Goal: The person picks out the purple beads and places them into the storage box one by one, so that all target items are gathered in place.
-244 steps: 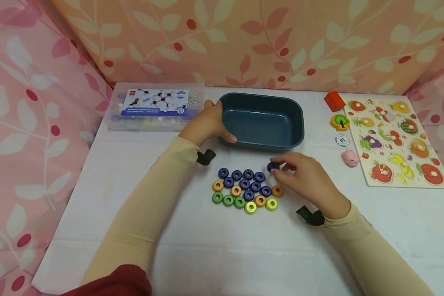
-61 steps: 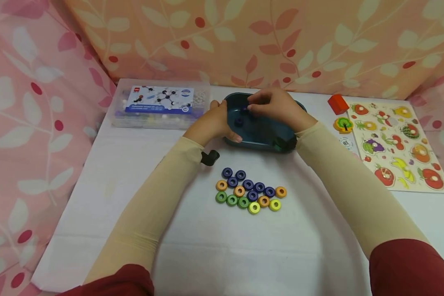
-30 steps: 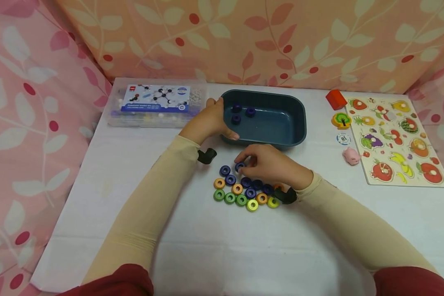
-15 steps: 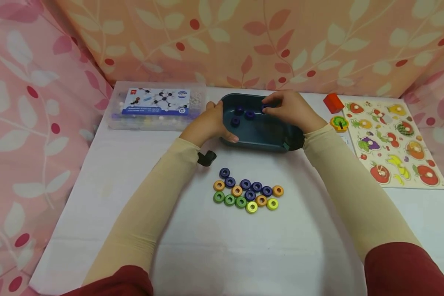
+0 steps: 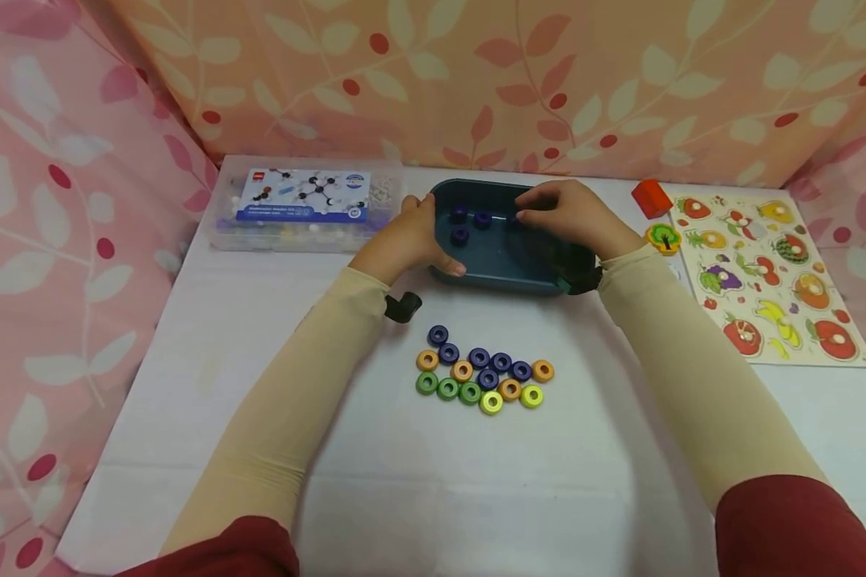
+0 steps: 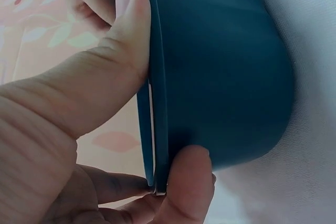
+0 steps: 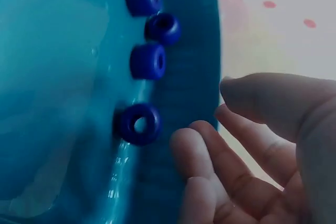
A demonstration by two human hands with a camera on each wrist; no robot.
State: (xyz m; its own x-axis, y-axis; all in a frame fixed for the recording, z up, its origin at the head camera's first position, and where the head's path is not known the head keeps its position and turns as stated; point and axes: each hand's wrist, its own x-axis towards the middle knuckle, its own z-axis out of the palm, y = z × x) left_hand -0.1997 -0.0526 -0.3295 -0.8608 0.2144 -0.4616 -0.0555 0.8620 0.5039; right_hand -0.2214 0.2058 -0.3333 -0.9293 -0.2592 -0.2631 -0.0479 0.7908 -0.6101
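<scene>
My left hand (image 5: 404, 240) grips the left end of the dark teal plastic tub (image 5: 501, 272), thumb and fingers round its rim, as the left wrist view shows closely. Over the tub's right part hovers my right hand (image 5: 580, 220), its fingers apart and holding nothing. A dark blue ring-shaped bead (image 7: 126, 125) lies in the tub just beyond these fingertips, in the right wrist view. More blue beads (image 5: 459, 238) lie toward the tub's left end. In front, on the white cloth, sit several blue beads (image 5: 472, 360), with orange beads (image 5: 536, 373), green beads (image 5: 442, 392) and yellow beads (image 5: 484, 405).
A clear box with a molecular model kit label (image 5: 303, 196) stands left of the tub. To the right are a red block (image 5: 651, 199), a small tree piece (image 5: 664, 238) and a wooden fruit puzzle board (image 5: 761, 280). Patterned curtains (image 5: 418, 88) rise behind the table.
Several blue beads have gone from the cloth into the tub over these frames. Since half a second ago, my right hand has let go of one inside it. My left hand keeps its grip.
</scene>
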